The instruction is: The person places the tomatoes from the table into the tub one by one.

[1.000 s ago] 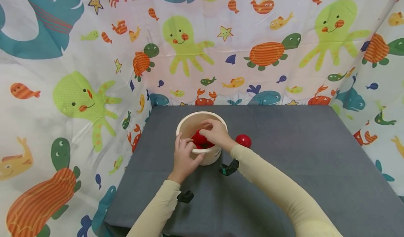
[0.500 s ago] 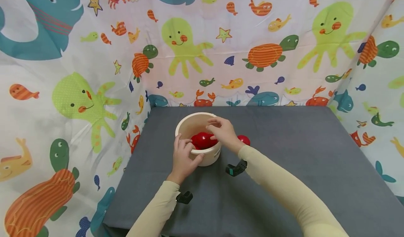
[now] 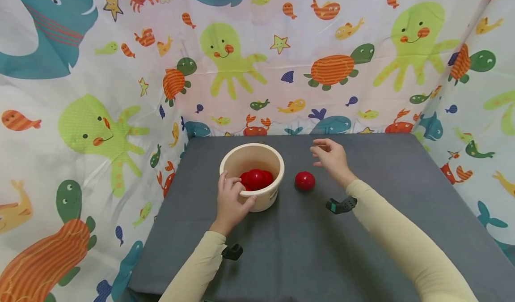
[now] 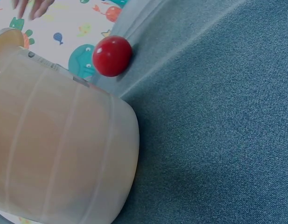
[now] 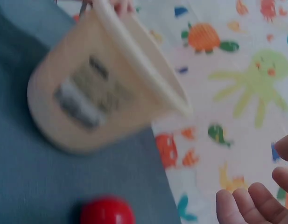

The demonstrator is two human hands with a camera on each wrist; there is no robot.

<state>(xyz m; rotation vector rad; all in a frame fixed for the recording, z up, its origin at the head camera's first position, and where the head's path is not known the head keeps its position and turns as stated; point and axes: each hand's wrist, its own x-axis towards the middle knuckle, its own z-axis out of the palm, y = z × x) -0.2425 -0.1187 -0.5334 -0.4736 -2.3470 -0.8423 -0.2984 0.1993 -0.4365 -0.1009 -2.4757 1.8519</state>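
Observation:
A cream plastic bucket [image 3: 263,200] stands upright on the table, with several shiny red balls [image 3: 255,179] inside. My left hand [image 3: 232,203] grips its near-left rim, the fingers over the edge and the thumb on the outside. One more red ball [image 3: 305,181] lies on the cloth just right of the bucket; the left wrist view shows that ball [image 4: 112,56] beyond the bucket's base. Above and to the right of it, my right hand [image 3: 331,159] hangs in the air, loosely bent and holding nothing. The right wrist view catches only its fingers [image 5: 258,200].
Dark grey cloth [image 3: 382,212] covers the table. Behind it and along both sides hangs a white curtain [image 3: 257,20] printed with sea animals. A printed label [image 5: 90,93] is on the bucket's side.
My right hand has come out of the bucket, leaving a red ball there, and moved right past the loose ball. The left hand stays on the rim.

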